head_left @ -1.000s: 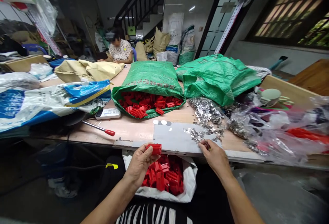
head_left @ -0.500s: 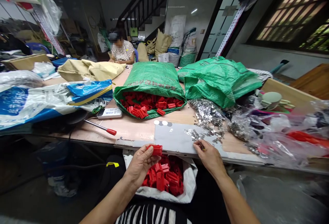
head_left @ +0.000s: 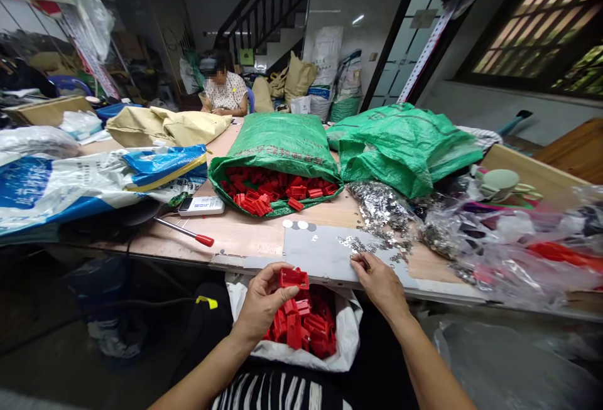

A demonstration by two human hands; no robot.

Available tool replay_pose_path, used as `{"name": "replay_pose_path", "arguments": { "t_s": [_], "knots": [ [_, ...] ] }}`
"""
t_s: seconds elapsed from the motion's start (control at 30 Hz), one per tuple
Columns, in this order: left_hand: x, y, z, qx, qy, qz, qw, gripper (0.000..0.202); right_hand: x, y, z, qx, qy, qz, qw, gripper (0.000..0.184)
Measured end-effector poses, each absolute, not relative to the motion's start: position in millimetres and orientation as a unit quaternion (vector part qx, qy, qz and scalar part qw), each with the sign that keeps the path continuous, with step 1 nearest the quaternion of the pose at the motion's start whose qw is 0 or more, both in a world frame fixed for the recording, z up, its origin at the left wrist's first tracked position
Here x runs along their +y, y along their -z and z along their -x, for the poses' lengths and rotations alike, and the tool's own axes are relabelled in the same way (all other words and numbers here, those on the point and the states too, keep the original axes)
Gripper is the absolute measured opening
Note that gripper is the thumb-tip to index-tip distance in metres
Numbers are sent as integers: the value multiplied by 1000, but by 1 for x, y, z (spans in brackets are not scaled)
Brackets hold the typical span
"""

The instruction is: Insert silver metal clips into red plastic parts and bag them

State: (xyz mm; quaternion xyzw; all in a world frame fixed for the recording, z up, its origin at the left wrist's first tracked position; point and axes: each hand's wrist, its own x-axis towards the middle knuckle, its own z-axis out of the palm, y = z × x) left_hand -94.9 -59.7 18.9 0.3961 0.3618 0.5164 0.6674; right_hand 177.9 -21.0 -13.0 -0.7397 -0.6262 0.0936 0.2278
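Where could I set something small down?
Bare tabletop lies between the red handle and the gray sheet, whose left part is mostly bare below the discs. The right is crowded with silver pieces and plastic bags.

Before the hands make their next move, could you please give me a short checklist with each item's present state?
1. Left hand grips the red part: ok, held between thumb and fingers.
2. Right hand near the metal pieces: ok, at their near side.
3. Metal piece between the right fingertips: cannot tell, too small.
4. Metal pieces gathered neatly: not ok, scattered over the grey sheet.
5. White sack open: ok, red blocks show inside.
6. Red handle apart from both hands: ok.
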Motion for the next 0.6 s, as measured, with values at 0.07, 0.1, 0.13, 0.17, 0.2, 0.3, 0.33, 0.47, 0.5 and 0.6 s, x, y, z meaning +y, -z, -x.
{"name": "replay_pose_path", "arguments": {
  "t_s": [0.07, 0.1, 0.13, 0.17, 0.2, 0.3, 0.33, 0.47, 0.5, 0.6],
  "knots": [
    [-61, -16, 95, 372, -510, -440, 639, 34, -22, 13, -177, -627, -90, 741, 223, 21],
    [-61, -14, 96, 378, -508, -457, 625, 34, -22, 13, -177, -627, -87, 742, 222, 21],
    [-61, -12, 96, 384, -506, -470, 613, 34, -23, 13, -176, -627, -84, 742, 222, 21],
    [-62, -11, 97, 388, -504, -480, 604, 34, -23, 12, -176, -629, -82, 741, 221, 21],
    [-62, -10, 97, 391, -502, -489, 596, 35, -23, 12, -176, -630, -81, 740, 221, 21],
    [-64, -11, 98, 397, -498, -513, 576, 33, -23, 12, -175, -632, -80, 740, 216, 21],
    [-64, -12, 99, 399, -497, -520, 569, 33, -23, 11, -175, -631, -81, 742, 212, 21],
    [-66, -16, 100, 407, -496, -538, 548, 32, -22, 12, -176, -624, -90, 747, 212, 21],
    [-66, -16, 101, 408, -495, -540, 545, 32, -23, 12, -175, -622, -90, 745, 225, 22],
    [-66, -14, 102, 410, -490, -543, 545, 32, -23, 13, -172, -620, -71, 727, 286, 25]
  ]
}}
